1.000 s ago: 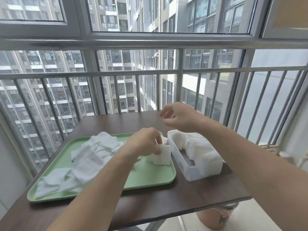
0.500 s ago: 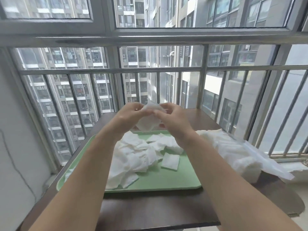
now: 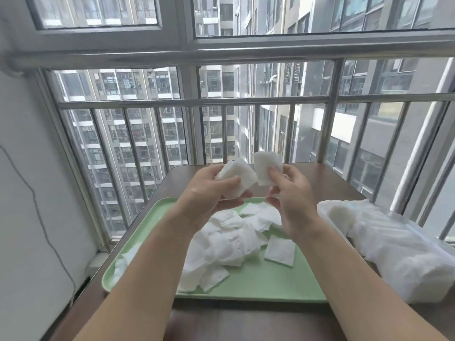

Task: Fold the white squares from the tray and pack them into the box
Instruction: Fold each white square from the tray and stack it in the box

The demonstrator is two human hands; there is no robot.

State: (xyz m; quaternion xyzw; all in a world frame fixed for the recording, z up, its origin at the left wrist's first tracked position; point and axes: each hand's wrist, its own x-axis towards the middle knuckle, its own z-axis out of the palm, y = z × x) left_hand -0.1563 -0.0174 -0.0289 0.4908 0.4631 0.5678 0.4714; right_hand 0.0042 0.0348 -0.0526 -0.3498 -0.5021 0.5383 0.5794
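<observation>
Both hands are raised above the green tray. My left hand grips a thick white square between thumb and fingers. My right hand pinches a thinner white square that stands upright, just right of the first. The two squares are close together, almost touching. A loose heap of white squares lies on the tray, with one flat square apart at its right. The clear box, packed with white squares, stands right of the tray.
The tray and box sit on a dark brown table. Metal window bars run close behind the table's far edge. A white wall with a thin cable stands at the left.
The hands have drawn apart: one bunch held by both hands half a second ago is now two squares, one in each hand. A second ago the left hand was picking squares off the tray.
</observation>
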